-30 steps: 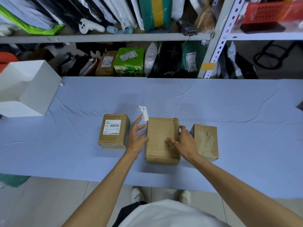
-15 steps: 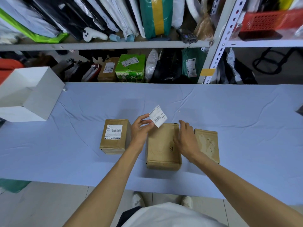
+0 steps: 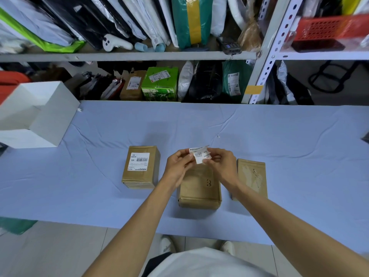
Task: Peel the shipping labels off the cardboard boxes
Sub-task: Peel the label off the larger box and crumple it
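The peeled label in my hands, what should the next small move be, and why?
Probably set the peeled label aside on the cloth. The left hand and the right hand both pinch it above the middle box, whose top is bare, while the left box carries a shipping label, so the hands need freeing.

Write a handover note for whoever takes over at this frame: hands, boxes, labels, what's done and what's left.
Hands: the left hand and right hand both pinch one peeled white shipping label, held in the air above the middle brown cardboard box.
Boxes: three stand in a row on the blue cloth-covered table.
Done: the middle box's top is bare, and the right brown cardboard box shows only torn residue on top.
Left: set the held label aside, then peel the white barcode label off the left brown cardboard box.
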